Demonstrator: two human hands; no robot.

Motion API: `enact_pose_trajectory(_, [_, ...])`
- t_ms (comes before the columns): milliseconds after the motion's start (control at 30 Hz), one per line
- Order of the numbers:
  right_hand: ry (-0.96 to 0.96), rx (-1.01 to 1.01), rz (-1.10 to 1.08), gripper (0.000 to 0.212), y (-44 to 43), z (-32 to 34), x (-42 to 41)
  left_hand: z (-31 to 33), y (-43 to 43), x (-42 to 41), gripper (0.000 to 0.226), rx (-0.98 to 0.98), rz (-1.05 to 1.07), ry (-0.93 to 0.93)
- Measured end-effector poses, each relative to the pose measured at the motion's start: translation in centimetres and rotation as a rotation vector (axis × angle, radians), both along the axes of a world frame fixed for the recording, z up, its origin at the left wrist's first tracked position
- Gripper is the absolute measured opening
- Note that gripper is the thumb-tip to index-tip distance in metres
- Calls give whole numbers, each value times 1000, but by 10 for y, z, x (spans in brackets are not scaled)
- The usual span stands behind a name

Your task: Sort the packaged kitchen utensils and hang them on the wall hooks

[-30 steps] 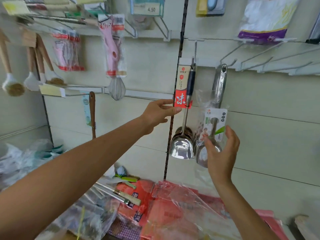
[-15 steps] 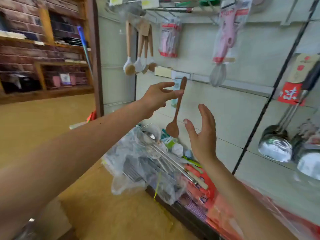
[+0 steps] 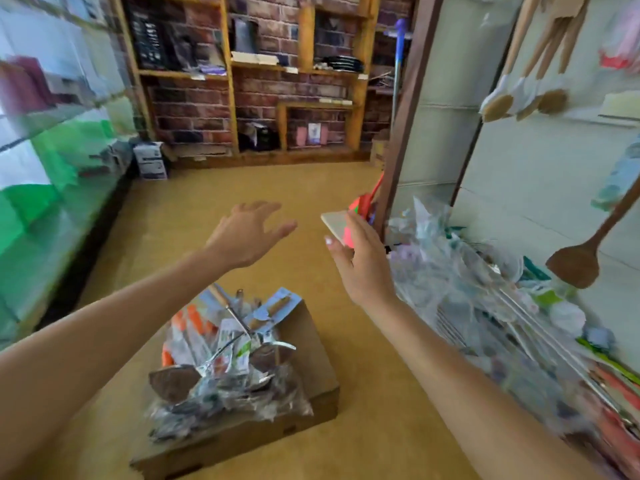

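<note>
A brown cardboard box (image 3: 311,344) stands on the floor below my arms, heaped with packaged kitchen utensils (image 3: 221,362): steel spatulas and ladles in clear bags. My left hand (image 3: 247,233) hovers above the floor beyond the box, fingers spread and empty. My right hand (image 3: 360,265) is raised beside it, fingers straight, holding nothing. On the right wall a wooden spatula (image 3: 588,251) hangs from a hook, and wooden-handled brushes (image 3: 523,95) hang higher up.
A pile of bagged utensils (image 3: 485,299) lies on the low shelf along the right wall. A shelf unit (image 3: 45,140) runs along the left. Wooden shelves on a brick wall (image 3: 273,74) close off the far end. Bare yellow floor (image 3: 214,202) lies between.
My view has swung left from the wall of hanging ladles to the aisle and the box. My right hand let go of the packaged ladle; both hands are now lower and empty.
</note>
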State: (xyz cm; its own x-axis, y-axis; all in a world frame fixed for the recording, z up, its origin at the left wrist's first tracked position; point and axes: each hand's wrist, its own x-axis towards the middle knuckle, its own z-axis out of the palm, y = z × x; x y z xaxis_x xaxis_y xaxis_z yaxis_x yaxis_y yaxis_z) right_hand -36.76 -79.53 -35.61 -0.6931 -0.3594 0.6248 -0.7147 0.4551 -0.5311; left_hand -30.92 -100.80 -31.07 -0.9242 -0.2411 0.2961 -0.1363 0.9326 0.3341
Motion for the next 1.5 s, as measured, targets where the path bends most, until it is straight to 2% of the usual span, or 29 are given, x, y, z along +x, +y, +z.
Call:
enact_pose_trajectory(100, [-39,75,49,61,-49,-21,8,-31,-48,23,71,21,80,-32])
enact_pose_trajectory(267, [-192,203,131,64,-116,-61,19,-84,-104,41,38,173,225,-66])
enact_pose_trajectory(433, [-329,311,156,63,-167,-102,20,-151,-134,37,42,306,302,-134])
enact_pose_trajectory(600, [-515,493,126,50,-189,-142,15,-211,-136,10,52,674,394,-179])
enact_pose_trajectory(700, [-604,507,68,32,-200,-166,6,-235,-133,-10,39,912,490,-166])
enact_pose_trajectory(800, [-643,544,2,22,-203,-185,1,-242,-135,-25,21,1078,567,-157])
enact_pose_trajectory(967, [-638,645,-76,19,-199,-211,3,-253,-136,-42,34,1276,697,-135])
enact_pose_trajectory(1133, [-687,620,-68,15,-198,-211,-1,-250,-133,-52,25,1467,736,-83])
enact_pose_trajectory(1233, [-718,541,-62,15,-191,-210,-1,-246,-131,-53,20,1560,696,-27])
enact_pose_trajectory(1333, [-716,429,-57,12,-183,-205,-5,-229,-124,-55,10,1585,557,35])
enact_pose_trajectory(1467, [-683,353,-37,2,-170,-188,-6,-193,-109,-54,15,1542,425,109])
enact_pose_trajectory(1500, [-681,329,-33,5,-166,-184,-5,-184,-104,-52,18,1521,393,116])
